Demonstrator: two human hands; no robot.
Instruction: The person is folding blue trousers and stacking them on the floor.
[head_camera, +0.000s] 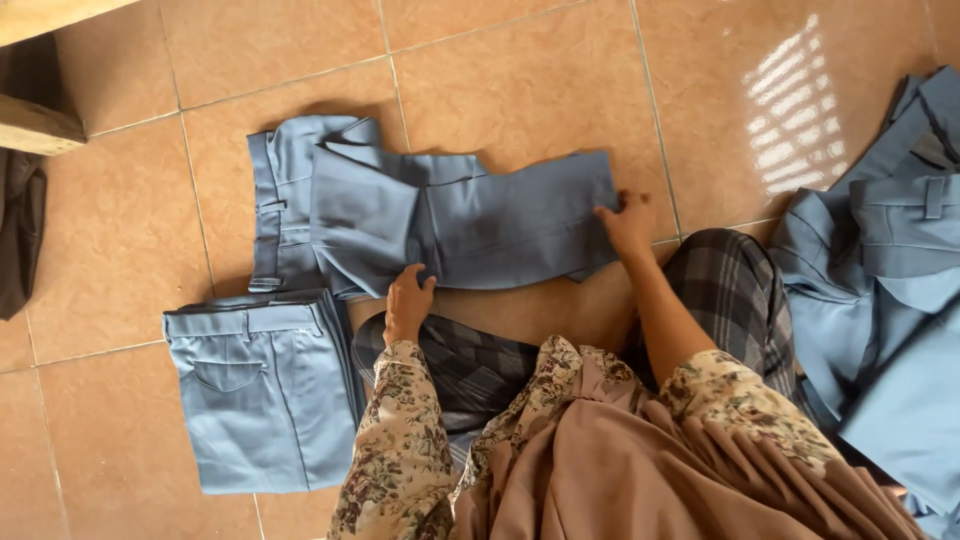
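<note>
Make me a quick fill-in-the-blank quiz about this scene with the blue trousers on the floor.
1. The trousers under both hands are coloured ____.
2. The right hand rests on the trousers' ____ end.
3. The left hand touches their near ____.
4. The folded pair lies on the tiled ____.

Missing words: blue; right; edge; floor

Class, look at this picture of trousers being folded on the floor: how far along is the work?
Done: one folded pair lies at lower left. In hand: the left hand and right hand press a half-folded pair, laid across another pair. Left: a loose heap of blue trousers at right.
</note>
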